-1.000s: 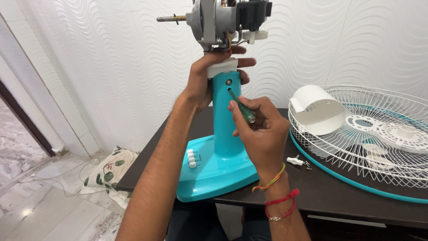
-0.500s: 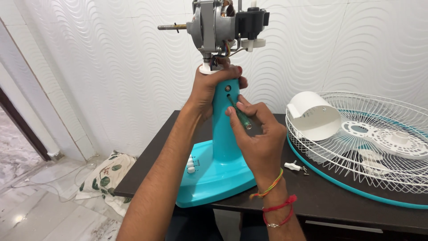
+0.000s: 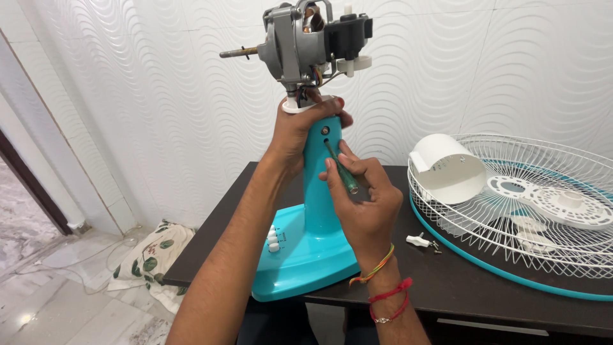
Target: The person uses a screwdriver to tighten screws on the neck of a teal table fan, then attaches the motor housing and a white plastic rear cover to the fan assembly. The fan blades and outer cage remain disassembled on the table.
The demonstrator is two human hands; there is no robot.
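Head view, landmark teal fan stand (image 3: 319,191) on dark surface (image 3: 460,281): our left hand (image 3: 300,128) clamped round stand neck under bare motor (image 3: 300,41); right hand (image 3: 364,198) pinching green screwdriver (image 3: 341,169), tip at stand's screw hole; we'd keep blade square, neck steady. White grille (image 3: 530,204) right of stand.

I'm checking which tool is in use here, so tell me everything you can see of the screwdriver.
The screwdriver is small and slim, with a translucent green handle and a thin metal shaft. It slants up and to the left, its tip at a lower hole in the turquoise fan column, just under a screw near the column's top. The right hand grips the handle with its fingers; the handle's butt end shows between them. The tip itself is too small to make out.
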